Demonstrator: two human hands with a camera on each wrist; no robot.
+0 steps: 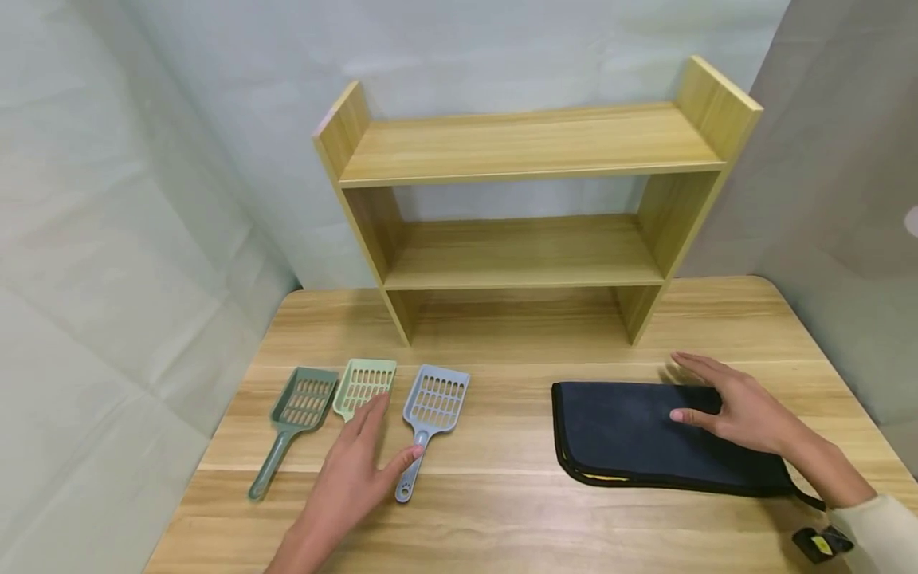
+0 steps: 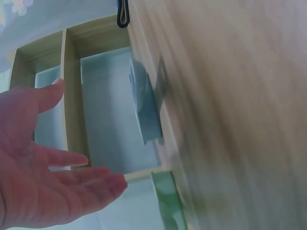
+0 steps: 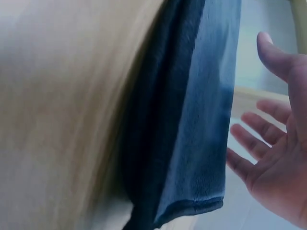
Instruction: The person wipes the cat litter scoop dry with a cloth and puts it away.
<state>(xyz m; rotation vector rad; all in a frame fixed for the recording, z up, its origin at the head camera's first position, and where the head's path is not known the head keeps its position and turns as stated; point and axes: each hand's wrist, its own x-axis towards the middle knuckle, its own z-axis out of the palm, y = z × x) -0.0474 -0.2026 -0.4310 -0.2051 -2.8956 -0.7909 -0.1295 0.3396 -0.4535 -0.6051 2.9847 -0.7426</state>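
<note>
Three slotted litter scoops lie in a row on the left of the table: a dark green one [image 1: 304, 401], a light green one [image 1: 364, 383] and a blue-grey one [image 1: 436, 399]. My left hand [image 1: 351, 478] hovers over them with fingers spread, hiding the light green handle in the head view. In the left wrist view a gap shows between that hand [image 2: 53, 177] and the blue-grey scoop [image 2: 144, 103]. On the right lies a folded dark blue cloth [image 1: 631, 430] with black edging. Above its right part is my right hand [image 1: 739, 406], fingers extended, holding nothing.
A wooden shelf unit [image 1: 531, 251] with two boards stands at the back of the table [image 1: 495, 526]. Pale fabric [image 1: 107, 239] hangs behind and to the left. A small black object [image 1: 822, 544] with a yellow patch sits by the right sleeve.
</note>
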